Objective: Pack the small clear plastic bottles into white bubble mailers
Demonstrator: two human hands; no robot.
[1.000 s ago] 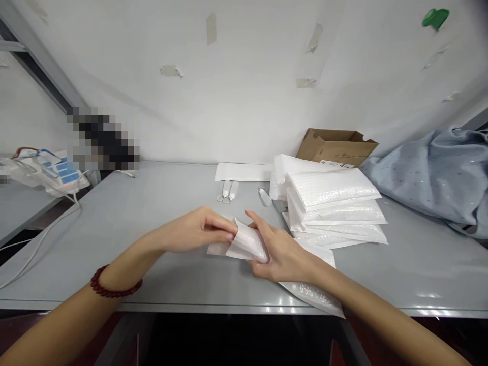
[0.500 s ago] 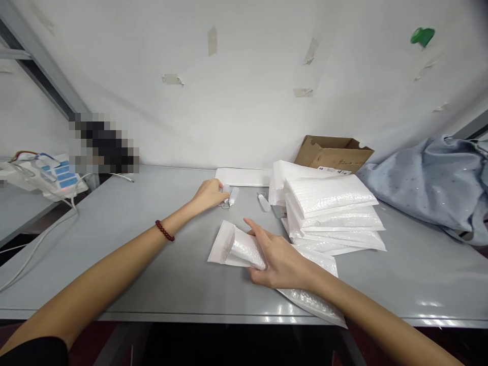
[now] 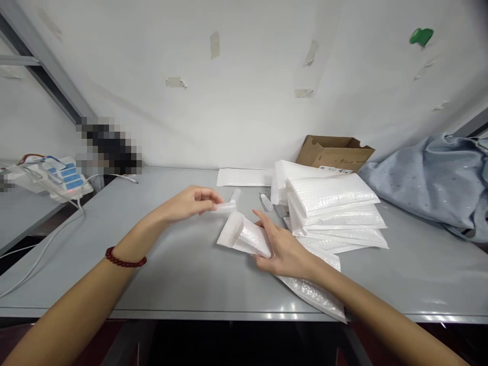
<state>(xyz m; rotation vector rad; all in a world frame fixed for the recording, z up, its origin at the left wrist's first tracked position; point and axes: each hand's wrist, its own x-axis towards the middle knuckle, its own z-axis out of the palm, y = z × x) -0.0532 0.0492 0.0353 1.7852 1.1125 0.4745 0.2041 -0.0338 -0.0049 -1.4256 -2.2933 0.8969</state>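
Between thumb and fingers, my left hand (image 3: 186, 204) pinches a small whitish translucent tube-like piece (image 3: 226, 207). Its free end points right, close to the mouth of a white bubble mailer (image 3: 254, 238). My right hand (image 3: 284, 251) is wrapped round that mailer, whose mouth gapes toward the left. Behind the held piece lies a similar small whitish piece (image 3: 236, 194). Another, with a thin loop (image 3: 266, 202), rests farther right. Under my right forearm lies a flat bubble mailer (image 3: 318, 297), partly hidden by the hand and reaching the table's front edge.
A stack of bubble mailers (image 3: 335, 195) stands right of centre, with a cardboard box (image 3: 335, 152) behind. At the back wall lies a flat white packet (image 3: 244, 177). A light-blue cloth bag (image 3: 423, 183) is at the right. A power strip (image 3: 66, 175) and cables are at the left.
My left hand has drawn back toward me and left, bringing one small translucent piece up from the table to the mailer's mouth. My right hand and its mailer have shifted slightly right and away.
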